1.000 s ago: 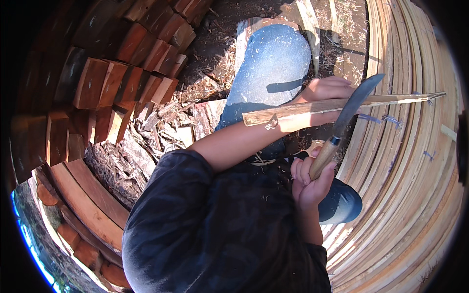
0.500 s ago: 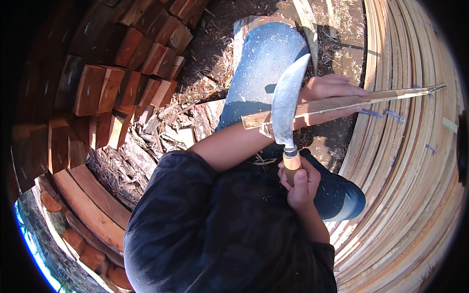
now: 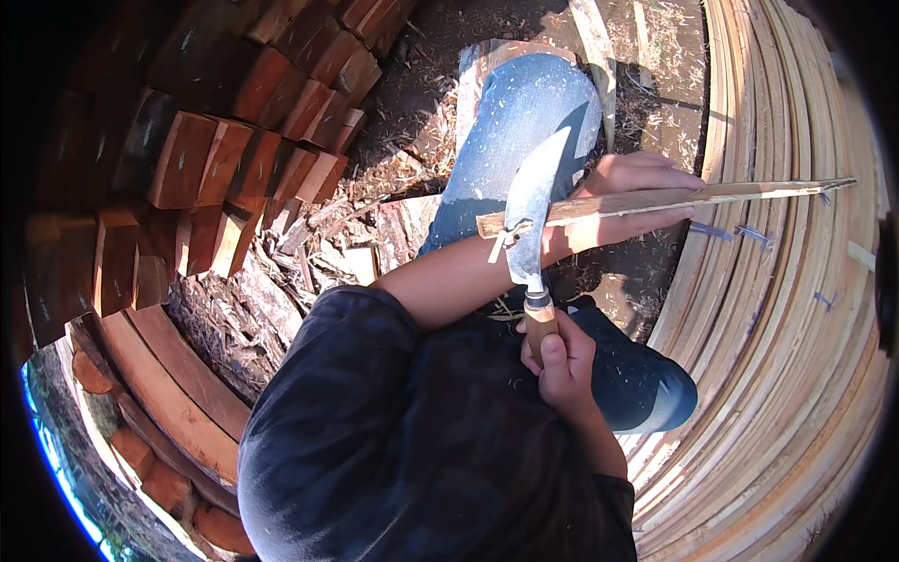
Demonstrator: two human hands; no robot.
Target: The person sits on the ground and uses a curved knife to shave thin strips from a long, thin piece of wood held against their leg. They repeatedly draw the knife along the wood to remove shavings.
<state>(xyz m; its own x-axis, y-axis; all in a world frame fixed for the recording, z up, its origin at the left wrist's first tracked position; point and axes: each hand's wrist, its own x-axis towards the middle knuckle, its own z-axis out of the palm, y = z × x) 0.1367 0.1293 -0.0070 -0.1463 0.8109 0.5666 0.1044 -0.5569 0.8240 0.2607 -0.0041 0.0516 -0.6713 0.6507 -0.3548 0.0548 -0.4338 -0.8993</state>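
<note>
My right hand (image 3: 564, 365) is closed round the wooden handle of a machete (image 3: 534, 192) with a broad, curved blade pointing away from me. The blade lies across the near end of a narrow strip of wood (image 3: 637, 201), where a pale curl of shaving (image 3: 508, 238) sits against the metal. My left hand (image 3: 632, 175) grips this strip from beneath, fingers along its far side and thumb along its near side. The left forearm (image 3: 445, 276) passes under the blade, and the strip's other end reaches out to the right.
Stacked reddish timber blocks (image 3: 183, 161) rise on the left. Long pale planks (image 3: 749, 309) lie piled along the right. Bark and wood chips (image 3: 272, 290) cover the ground at left. My jeans-clad knee (image 3: 524, 103), dusted with shavings, is just beyond the blade.
The machete has slid left along the strip toward its near end, and a shaving now curls there. The strip has shifted slightly, held by the left hand.
</note>
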